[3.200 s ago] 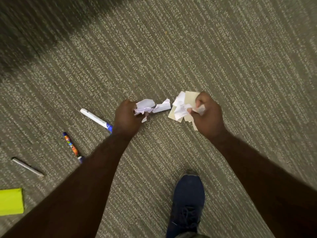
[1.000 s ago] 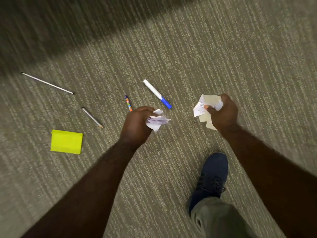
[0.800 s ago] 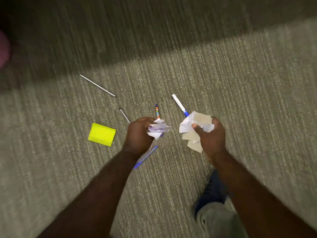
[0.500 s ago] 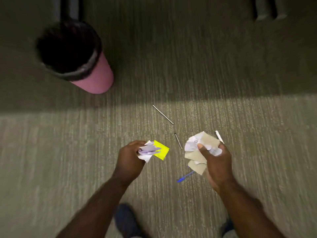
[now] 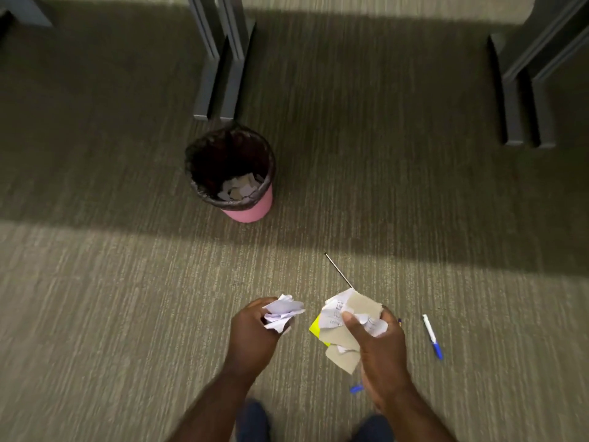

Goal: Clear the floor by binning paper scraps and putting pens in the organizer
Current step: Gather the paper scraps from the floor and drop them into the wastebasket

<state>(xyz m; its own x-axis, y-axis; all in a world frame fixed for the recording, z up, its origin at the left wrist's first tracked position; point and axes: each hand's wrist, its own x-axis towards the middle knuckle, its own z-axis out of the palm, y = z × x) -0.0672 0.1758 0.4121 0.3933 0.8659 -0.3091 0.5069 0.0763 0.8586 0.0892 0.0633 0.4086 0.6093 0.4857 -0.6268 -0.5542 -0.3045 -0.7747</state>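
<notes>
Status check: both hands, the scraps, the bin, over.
Left hand grips white scraps; right hand grips tan and white scraps. Pink bin ahead, not yet reached, paper already inside. Thin rod on carpet between.

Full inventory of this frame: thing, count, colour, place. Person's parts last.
bin: 1, pink, black liner, scraps inside, ahead by the desk legs
desk legs: 2 pairs, grey, top
white scraps: 1 wad, left hand
white-and-tan scraps: 1 bunch, right hand
thin rod: 1, dark, carpet
white pen: 1, blue cap, right
blue pen: 1, mostly hidden
yellow pad: 1, partly hidden
left hand: 1, grips scraps
right hand: 1, grips scraps
shoes: 2, dark blue, bottom
</notes>
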